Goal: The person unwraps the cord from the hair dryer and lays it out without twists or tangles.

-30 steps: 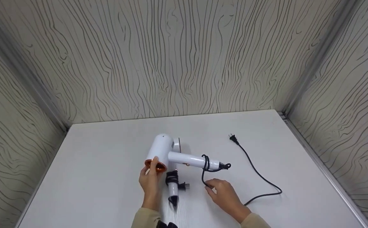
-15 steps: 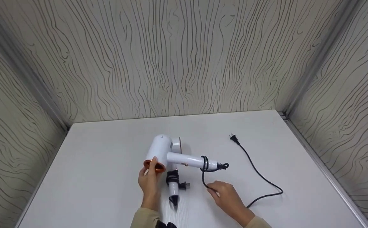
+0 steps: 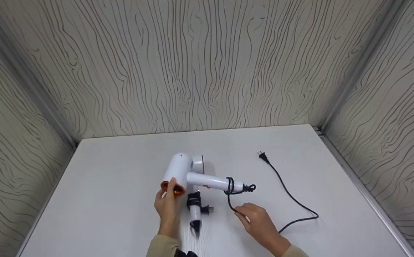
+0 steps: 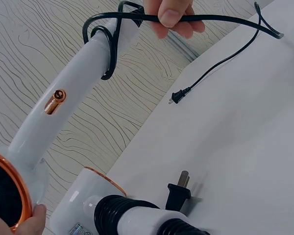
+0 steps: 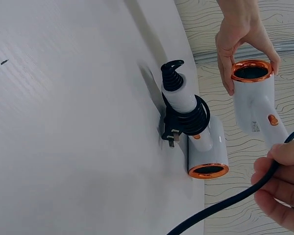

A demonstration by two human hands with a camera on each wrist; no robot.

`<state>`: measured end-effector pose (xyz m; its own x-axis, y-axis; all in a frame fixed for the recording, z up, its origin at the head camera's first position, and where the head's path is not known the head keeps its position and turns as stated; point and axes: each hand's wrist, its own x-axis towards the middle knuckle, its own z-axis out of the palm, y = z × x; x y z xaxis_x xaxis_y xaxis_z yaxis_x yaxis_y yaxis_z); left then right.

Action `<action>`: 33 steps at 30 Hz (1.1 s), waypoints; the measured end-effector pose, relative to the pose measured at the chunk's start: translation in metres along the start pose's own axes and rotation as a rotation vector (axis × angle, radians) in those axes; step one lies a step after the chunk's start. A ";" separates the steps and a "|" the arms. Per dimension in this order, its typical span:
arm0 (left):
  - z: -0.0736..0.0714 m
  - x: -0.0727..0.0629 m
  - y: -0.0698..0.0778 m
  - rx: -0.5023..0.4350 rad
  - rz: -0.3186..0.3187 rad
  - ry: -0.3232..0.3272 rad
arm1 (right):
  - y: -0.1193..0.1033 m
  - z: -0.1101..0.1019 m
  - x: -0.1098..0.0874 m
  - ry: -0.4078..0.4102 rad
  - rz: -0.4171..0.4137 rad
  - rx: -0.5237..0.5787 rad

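A white hair dryer (image 3: 177, 169) with an orange rim is held above the table by my left hand (image 3: 166, 207), its fingers and thumb gripping the head at the rimmed end. Its handle (image 4: 63, 93) points right in the head view, and a black cord (image 4: 225, 18) loops round the handle's end. My right hand (image 3: 258, 223) pinches that cord a little below the handle. Under the held dryer lies a second white hair dryer (image 5: 208, 152), its own black cord (image 5: 188, 120) wound tightly round its handle.
The held dryer's cord runs right across the white table (image 3: 103, 200) and ends in a black plug (image 3: 262, 156). A second plug (image 4: 178, 196) sticks out beside the wound cord. Wood-patterned panels (image 3: 192, 71) enclose the back and sides.
The held dryer has shifted slightly left and down. My right hand has moved slightly right and down, still pinching the cord. The second dryer stays in place.
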<state>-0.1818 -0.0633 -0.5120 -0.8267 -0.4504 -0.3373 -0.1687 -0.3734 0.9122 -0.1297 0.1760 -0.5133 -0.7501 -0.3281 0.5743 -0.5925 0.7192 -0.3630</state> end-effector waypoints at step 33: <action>-0.003 0.003 -0.003 0.065 0.011 0.043 | 0.008 -0.029 0.018 0.255 -0.107 -0.041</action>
<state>-0.1823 -0.0663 -0.5163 -0.8050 -0.4890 -0.3359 -0.1957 -0.3156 0.9285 -0.1393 0.1932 -0.4849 -0.5825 -0.2425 0.7758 -0.6480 0.7148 -0.2630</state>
